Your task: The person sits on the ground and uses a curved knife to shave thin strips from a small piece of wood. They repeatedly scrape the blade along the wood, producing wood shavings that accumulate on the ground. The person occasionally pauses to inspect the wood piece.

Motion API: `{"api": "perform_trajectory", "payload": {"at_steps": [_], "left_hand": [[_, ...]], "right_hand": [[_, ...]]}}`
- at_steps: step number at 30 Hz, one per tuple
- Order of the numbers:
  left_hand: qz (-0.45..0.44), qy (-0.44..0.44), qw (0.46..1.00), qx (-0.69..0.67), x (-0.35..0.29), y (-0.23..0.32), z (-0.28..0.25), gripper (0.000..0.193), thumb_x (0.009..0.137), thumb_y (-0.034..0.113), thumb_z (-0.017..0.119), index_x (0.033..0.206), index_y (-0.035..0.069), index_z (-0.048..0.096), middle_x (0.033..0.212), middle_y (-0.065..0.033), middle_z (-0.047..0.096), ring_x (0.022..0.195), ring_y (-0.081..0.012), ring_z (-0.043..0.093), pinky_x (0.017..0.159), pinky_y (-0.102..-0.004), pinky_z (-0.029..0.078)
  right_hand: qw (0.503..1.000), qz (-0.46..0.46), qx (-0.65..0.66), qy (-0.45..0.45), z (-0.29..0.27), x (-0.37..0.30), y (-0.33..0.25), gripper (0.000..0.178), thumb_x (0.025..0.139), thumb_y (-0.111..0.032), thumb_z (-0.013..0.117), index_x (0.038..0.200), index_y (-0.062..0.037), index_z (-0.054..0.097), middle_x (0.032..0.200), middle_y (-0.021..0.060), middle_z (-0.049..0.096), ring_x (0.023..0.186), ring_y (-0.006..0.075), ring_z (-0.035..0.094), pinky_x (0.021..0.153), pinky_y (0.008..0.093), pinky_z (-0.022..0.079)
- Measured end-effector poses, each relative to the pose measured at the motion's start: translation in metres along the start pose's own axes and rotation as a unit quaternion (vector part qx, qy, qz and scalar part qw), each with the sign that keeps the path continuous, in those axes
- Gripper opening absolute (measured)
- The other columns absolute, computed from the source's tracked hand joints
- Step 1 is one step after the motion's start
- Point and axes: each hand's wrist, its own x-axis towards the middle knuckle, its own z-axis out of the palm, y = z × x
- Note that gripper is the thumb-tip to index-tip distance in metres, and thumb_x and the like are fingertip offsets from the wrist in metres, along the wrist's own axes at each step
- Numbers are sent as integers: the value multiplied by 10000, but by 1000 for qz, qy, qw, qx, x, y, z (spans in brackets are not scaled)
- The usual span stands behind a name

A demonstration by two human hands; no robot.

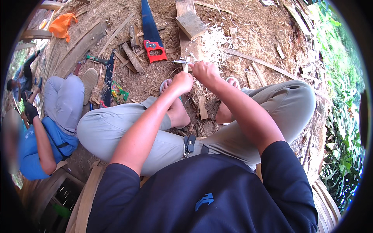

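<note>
My left hand [182, 82] is closed around a small pale wooden stick [185, 68], whose upper end shows above the fist. In my right hand [205, 72] is a knife with a bright blade [180, 61] that points left and crosses the stick's top; its handle is hidden by the fingers. Both hands meet in front of my feet, just short of a long plank [187, 49] on the ground. On that plank lies a squared wooden block [191, 25]. Curly pale shavings [214, 42] are heaped beside the plank.
A handsaw with a red handle [155, 51] lies left of the plank. Farther left are a second saw [107, 83], a green hammer [97, 59] and an orange bag [63, 25]. A co-worker in blue [48, 143] sits close at left. Wood strips [260, 64] lie right.
</note>
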Motion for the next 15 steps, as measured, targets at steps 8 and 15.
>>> {"api": "perform_trajectory", "payload": {"at_steps": [8,15], "left_hand": [[3,-16,1000,5,-10,13,-11,358,904,159,385,874,-92,639,918,-329,621,933,-451,614,864,-505,476],[-93,26,993,-62,-19,21,-6,366,906,191,410,866,-92,639,923,-329,623,957,-446,613,875,-505,474]], "right_hand": [[993,56,34,-95,-1,-17,10,442,1014,-324,365,811,-34,630,717,114,649,617,229,679,474,351,527],[993,73,8,-96,-3,-15,2,466,1020,-343,350,780,-48,619,674,92,630,566,210,653,429,338,503]]}}
